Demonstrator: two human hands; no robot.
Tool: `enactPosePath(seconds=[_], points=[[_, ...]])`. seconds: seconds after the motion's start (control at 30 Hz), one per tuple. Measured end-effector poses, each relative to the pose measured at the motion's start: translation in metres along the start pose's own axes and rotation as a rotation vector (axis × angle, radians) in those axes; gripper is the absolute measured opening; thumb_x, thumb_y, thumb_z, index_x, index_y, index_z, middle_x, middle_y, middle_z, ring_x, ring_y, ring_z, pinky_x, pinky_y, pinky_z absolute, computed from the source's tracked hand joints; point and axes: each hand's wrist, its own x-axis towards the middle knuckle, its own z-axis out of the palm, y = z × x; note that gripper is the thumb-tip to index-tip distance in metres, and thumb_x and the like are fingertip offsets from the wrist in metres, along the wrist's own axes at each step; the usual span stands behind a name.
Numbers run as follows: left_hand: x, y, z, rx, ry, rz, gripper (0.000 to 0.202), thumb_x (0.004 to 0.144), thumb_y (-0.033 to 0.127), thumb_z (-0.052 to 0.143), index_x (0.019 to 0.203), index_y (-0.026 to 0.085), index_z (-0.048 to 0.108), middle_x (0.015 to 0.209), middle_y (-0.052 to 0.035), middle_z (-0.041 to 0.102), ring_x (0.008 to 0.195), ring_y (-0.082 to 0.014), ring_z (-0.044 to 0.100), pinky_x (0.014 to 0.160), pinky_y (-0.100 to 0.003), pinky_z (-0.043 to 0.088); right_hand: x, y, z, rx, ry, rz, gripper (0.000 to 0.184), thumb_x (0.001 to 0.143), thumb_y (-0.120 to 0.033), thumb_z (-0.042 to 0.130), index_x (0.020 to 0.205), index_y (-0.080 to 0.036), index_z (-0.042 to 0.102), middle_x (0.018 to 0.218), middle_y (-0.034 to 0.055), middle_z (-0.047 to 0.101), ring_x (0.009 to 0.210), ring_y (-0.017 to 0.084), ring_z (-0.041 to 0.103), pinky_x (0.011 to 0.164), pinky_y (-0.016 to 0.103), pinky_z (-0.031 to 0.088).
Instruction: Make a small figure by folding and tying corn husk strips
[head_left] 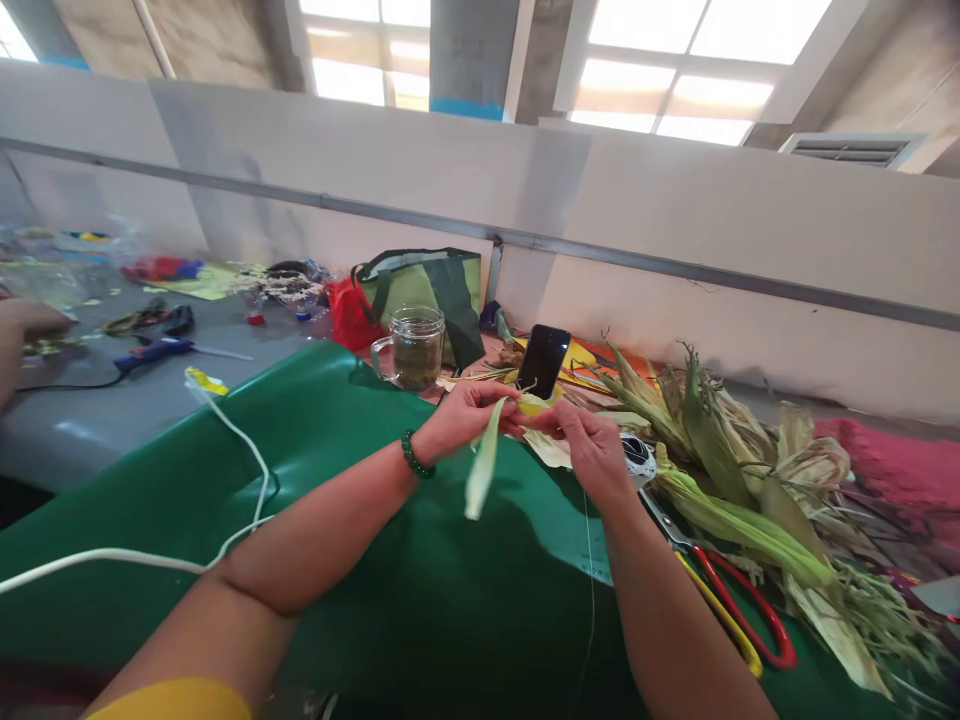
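Both my hands meet over the green mat, closed on a piece of corn husk. My left hand pinches it, and a pale green strip of corn husk hangs down from its fingers. My right hand pinches the yellowish end of the piece between thumb and fingers. A thin pale thread runs down beside my right wrist. Just behind my hands a dark phone stands propped up. Fingers partly cover the middle of the piece.
Corn husks heap up on the right, with red-and-yellow-handled scissors beside them. A glass mug stands before a green bag. A white cable crosses the mat. Far left are a blue glue gun and another person's hand.
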Motion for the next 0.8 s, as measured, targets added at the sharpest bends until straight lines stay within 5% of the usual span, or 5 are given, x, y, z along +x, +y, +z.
enactPosePath(seconds=[0.13,0.37,0.57,0.8], points=[[-0.003,0.006,0.001,-0.212,-0.108,-0.197,0.037,0.067,0.033,0.084,0.090,0.011,0.067,0.070,-0.0052,0.073,0.061,-0.0144,0.070,0.062,-0.023,0.056,0.004,0.003,-0.003,-0.143,0.014,-0.080,0.036,0.081,-0.054,0.060,0.079,-0.021,0.075,0.076,0.0051,0.073,0.072,0.020,0.064,0.066,0.031,0.048],[-0.005,0.012,0.002,-0.164,-0.166,-0.217,0.045,0.089,0.051,0.058,0.093,0.007,0.068,0.081,-0.0134,0.075,0.066,-0.0175,0.072,0.062,-0.025,0.055,0.002,0.003,0.000,-0.049,-0.208,0.047,0.039,0.080,-0.052,0.059,0.076,-0.017,0.074,0.065,0.0032,0.068,0.058,0.015,0.056,0.055,0.028,0.042],[-0.005,0.010,0.004,0.079,-0.165,-0.110,0.038,0.069,0.043,0.080,0.080,0.008,0.070,0.073,-0.0089,0.074,0.062,-0.0144,0.069,0.064,-0.025,0.057,0.002,-0.001,0.001,-0.049,-0.193,0.038,0.035,0.076,-0.052,0.065,0.066,-0.018,0.067,0.062,0.0018,0.064,0.056,0.014,0.051,0.052,0.026,0.036],[-0.006,0.012,0.001,0.163,-0.088,-0.140,0.033,0.067,0.038,0.083,0.073,0.008,0.070,0.064,-0.0055,0.071,0.054,-0.0120,0.066,0.057,-0.022,0.056,-0.003,0.001,-0.001,-0.280,-0.234,-0.055,0.021,0.083,-0.034,0.058,0.066,-0.022,0.059,0.057,-0.0013,0.057,0.054,0.013,0.047,0.053,0.027,0.032]])
